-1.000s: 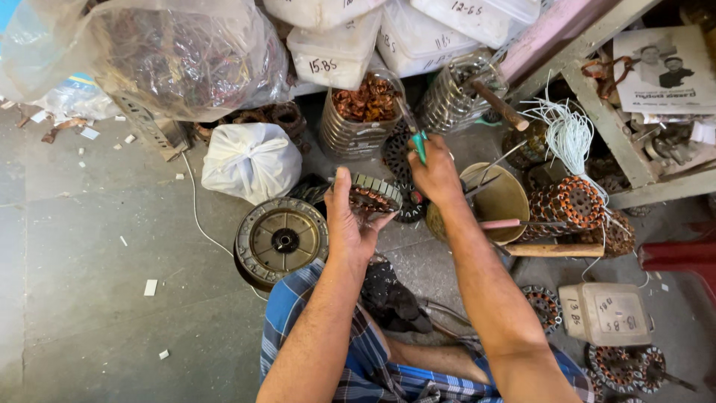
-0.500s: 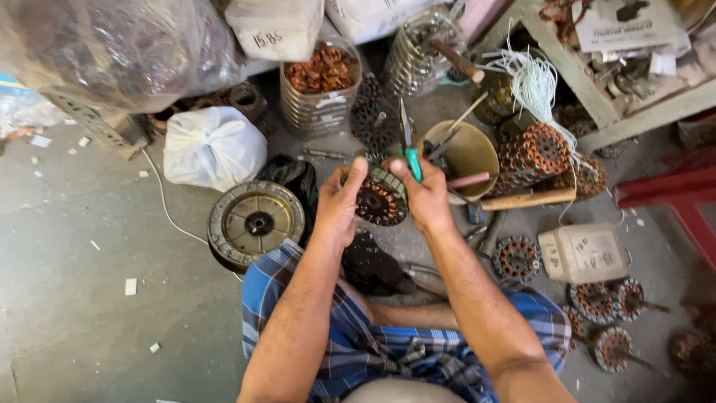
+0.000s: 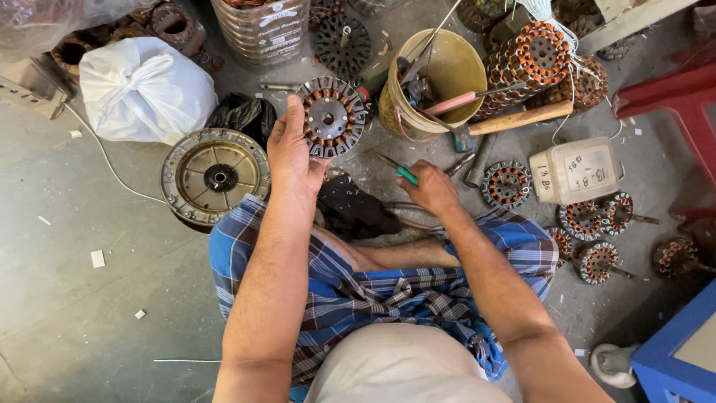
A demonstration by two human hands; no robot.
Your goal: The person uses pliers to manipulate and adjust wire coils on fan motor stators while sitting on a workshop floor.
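**Stator held up in one hand, green-handled tool in the other**

The person sits on the grey floor point(image 3: 89, 313) with legs folded under a blue checked cloth point(image 3: 373, 291). The left hand point(image 3: 292, 157) is raised in front of the body, and its grip is closed around the lower left edge of a round fan stator point(image 3: 330, 117), thumb along the rim, the face of the stator with its ring of copper windings turned toward the camera. The stator is held in the air above the floor, just in front of the yellow bucket point(image 3: 447, 75).

The right hand point(image 3: 431, 186) is lower, close to the knee, and its grip is wrapped around a thin tool with a green handle point(image 3: 403, 173); the metal tip points up and to the left, toward the stator but apart from it.

The yellow bucket holds several tools, and a wooden-handled hammer point(image 3: 514, 119) lies just beside it. To the left of the left hand, a round metal motor cover point(image 3: 215, 176) lies flat on the floor, with a knotted white plastic bag point(image 3: 145, 89) behind it. To the right of the right hand rest a single wound stator point(image 3: 507, 184) and a small white plastic container point(image 3: 576, 170). More wound stators point(image 3: 589, 224) with shafts lie toward the right edge of the floor, near a red stool point(image 3: 671, 97). A stack of stators point(image 3: 533, 63) stands behind the hammer.
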